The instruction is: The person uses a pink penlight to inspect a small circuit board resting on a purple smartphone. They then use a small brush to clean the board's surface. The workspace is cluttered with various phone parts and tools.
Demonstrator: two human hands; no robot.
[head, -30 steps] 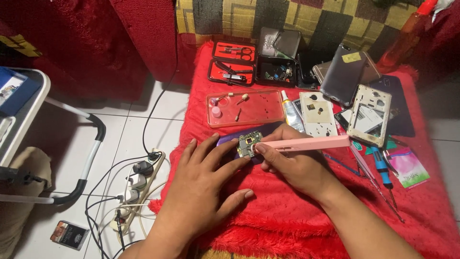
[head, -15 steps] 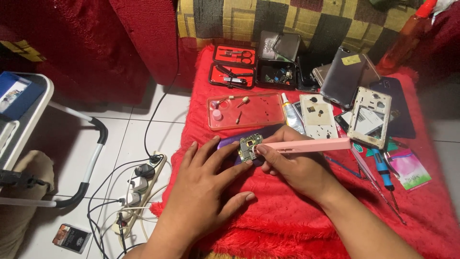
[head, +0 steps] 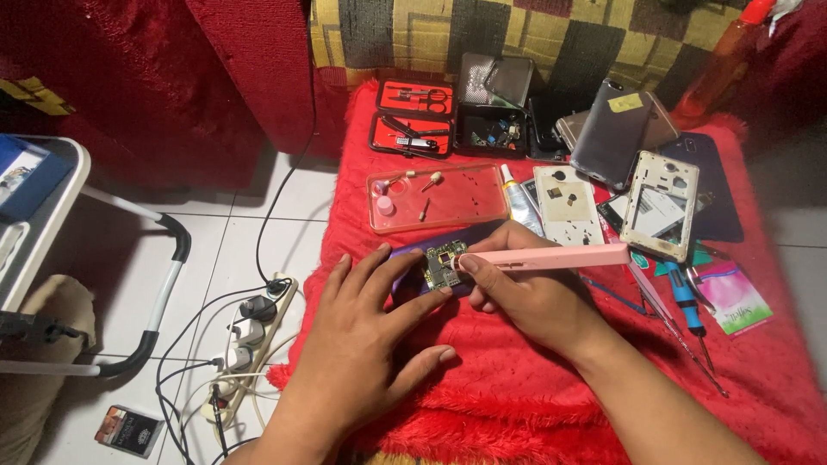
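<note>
Hands point(head: 362, 344) unmoved; pink tool point(head: 560, 257) stays on circuit board point(head: 444, 267).

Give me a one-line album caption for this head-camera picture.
Left hand steadies a small circuit board on a red cloth while the right hand applies a pink tool.

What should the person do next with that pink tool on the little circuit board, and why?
Probably keep the left hand pressing flat beside the circuit board and work the pink tool lightly at the spot it meets. The right hand grips the tool near its tip, which already sits on the board, and the board rests loose on soft red cloth.
</note>
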